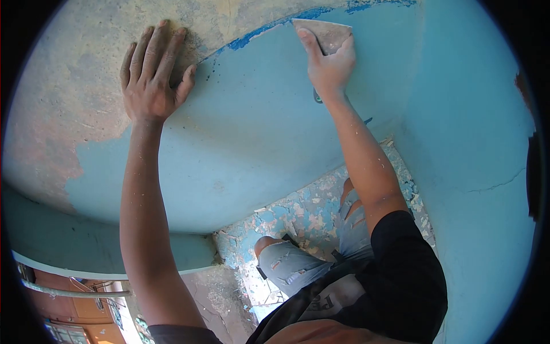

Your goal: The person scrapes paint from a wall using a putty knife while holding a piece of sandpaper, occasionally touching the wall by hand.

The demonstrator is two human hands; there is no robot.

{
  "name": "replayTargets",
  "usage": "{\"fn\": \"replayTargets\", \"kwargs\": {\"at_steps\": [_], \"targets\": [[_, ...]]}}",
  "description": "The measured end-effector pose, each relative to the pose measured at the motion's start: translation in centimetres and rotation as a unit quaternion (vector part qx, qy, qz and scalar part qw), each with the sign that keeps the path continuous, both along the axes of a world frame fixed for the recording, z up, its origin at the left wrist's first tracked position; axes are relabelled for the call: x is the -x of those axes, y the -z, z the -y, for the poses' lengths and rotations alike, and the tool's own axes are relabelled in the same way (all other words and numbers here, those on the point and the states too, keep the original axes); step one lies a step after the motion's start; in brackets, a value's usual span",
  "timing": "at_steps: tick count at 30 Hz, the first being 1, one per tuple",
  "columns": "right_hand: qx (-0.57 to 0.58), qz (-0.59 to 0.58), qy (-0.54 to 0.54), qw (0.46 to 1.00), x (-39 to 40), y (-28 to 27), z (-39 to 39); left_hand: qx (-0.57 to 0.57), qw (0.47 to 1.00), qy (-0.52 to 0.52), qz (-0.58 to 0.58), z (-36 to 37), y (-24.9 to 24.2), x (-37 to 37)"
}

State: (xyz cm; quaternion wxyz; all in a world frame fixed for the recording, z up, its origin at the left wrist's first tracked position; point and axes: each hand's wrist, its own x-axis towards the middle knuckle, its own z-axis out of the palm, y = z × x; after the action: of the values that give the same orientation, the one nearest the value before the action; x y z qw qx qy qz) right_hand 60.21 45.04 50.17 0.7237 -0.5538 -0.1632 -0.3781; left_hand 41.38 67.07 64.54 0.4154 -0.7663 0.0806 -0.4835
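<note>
blue wall, part bare | left hand spread on bare patch | right hand pinching scraper by paint edge | likely scraping; wants steady angle

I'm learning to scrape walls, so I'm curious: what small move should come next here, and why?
Probably a short push of the scraper up into the dark blue strip. The right hand grips it with its edge seemingly just below that strip, which borders the bare patch, where the left hand lies spread, perhaps as a brace.
</note>
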Motion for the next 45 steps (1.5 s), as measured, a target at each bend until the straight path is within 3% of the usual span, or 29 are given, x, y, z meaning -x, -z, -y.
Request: {"fn": "replayTargets", "kwargs": {"at_steps": [2, 5, 7, 8, 10, 13, 20, 23, 25, 28, 31, 34, 36, 38, 40, 43, 45], "targets": [[-0.034, -0.024, -0.013, 0.999, -0.2, -0.2, -0.2, 0.002, 1.0, -0.01, 0.007, 0.0, 0.0, 0.0], [-0.018, 0.047, 0.002, 0.999, 0.1, 0.2, -0.9, 0.005, 1.0, 0.015, 0.009, -0.1, 0.0, -0.2], [0.069, 0.047, 0.03, 0.996, -0.2, 0.2, 0.0, 0.006, 1.0, 0.006, 0.007, -0.1, 0.2, -0.1], [0.066, 0.047, 0.032, 0.996, -0.4, 0.1, -0.2, 0.005, 1.0, -0.003, 0.009, -0.2, 0.1, -0.1], [-0.047, 0.016, 0.001, 0.999, -0.5, -0.1, -0.9, 0.008, 1.0, -0.003, 0.01, -0.1, 0.1, -0.2], [-0.014, 0.061, 0.031, 0.998, 0.6, 0.1, -1.5, 0.015, 1.0, -0.001, 0.013, -0.1, 0.1, 0.0], [-0.034, 0.049, 0.043, 0.997, -1.0, 0.1, -0.2, 0.011, 1.0, 0.002, 0.007, 0.3, -0.2, 0.1], [0.048, 0.061, 0.04, 0.996, -0.8, 0.4, 0.4, 0.011, 1.0, 0.0, 0.002, 0.5, 0.0, 0.1], [-0.055, 0.014, 0.011, 0.998, -2.0, 0.0, 0.2, 0.008, 1.0, 0.0, 0.006, 0.5, -0.1, 0.0], [0.016, 0.064, 0.03, 0.997, -0.3, 1.1, -1.0, 0.014, 1.0, -0.003, 0.001, 0.4, -0.2, 0.1], [0.015, 0.038, 0.032, 0.999, -0.6, 0.7, -0.1, 0.022, 1.0, 0.005, 0.003, 0.3, 0.1, 0.0], [-0.071, -0.007, -0.015, 0.997, -1.1, 0.6, -0.9, 0.022, 1.0, -0.007, 0.008, 0.3, 0.1, 0.2], [0.001, 0.043, 0.025, 0.999, 0.5, 0.9, -1.1, 0.032, 0.999, -0.016, -0.011, 0.5, -0.1, 0.3], [0.019, 0.028, -0.011, 0.999, 0.7, 0.6, -0.5, 0.053, 0.998, -0.034, -0.032, 0.3, 0.1, 0.5], [-0.109, 0.021, -0.113, 0.987, -0.7, -0.2, -0.3, 0.06, 0.996, -0.046, -0.045, 0.4, 0.0, 0.7], [-0.115, 0.008, -0.081, 0.99, 0.5, -0.5, 0.2, 0.06, 0.996, -0.026, -0.054, 1.0, -0.3, 1.2], [0.021, 0.032, 0.004, 0.999, 0.9, 0.4, -0.9, 0.058, 0.997, -0.019, -0.054, 1.1, -0.3, 1.2]]}}
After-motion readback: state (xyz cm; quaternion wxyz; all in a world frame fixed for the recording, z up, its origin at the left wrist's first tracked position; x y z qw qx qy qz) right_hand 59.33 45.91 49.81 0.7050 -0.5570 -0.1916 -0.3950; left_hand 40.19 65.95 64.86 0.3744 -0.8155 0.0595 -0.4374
